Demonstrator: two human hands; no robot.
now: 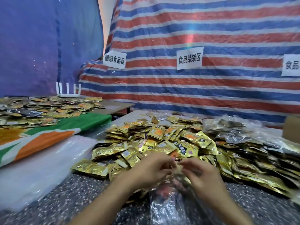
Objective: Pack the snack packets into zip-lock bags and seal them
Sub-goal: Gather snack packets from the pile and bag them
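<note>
1. Red, blue and white striped woven tarpaulin (203,88). Hung as a backdrop behind the work area. A white paper label with black characters (189,58) is fixed to it, apparently to mark the station.

2. Grey speckled stone-look table top (78,194). All the items below are carried on it.

3. Loose heap of small gold foil snack packets (162,140). It is spread across the far and right part of the table, just beyond the hands, and is judged to be kept there so that stock stays within easy reach.

4. Flat stack of clear plastic film (37,161), probably unused bags. It is laid at the left, beside the heap and apart from the hands.

5. Clear zip-lock bag (164,207), already part-filled. Gold and reddish packets are seen through its wall. It is held at the near edge of the table, between the forearms. Its long axis runs from the person toward the heap, with the mouth pointed away and the closed bottom nearest the body, so it is judged that packets are fed in, or the zip pressed, from the far end.

6. Left hand (151,169). The fingers are curled and the mouth rim is pinched at its left side, though blur hides the exact hold.

7. Right hand (201,174). The fingers are likewise curled and the rim is pinched opposite the left hand. Whether the zip is closed cannot be told.
</note>
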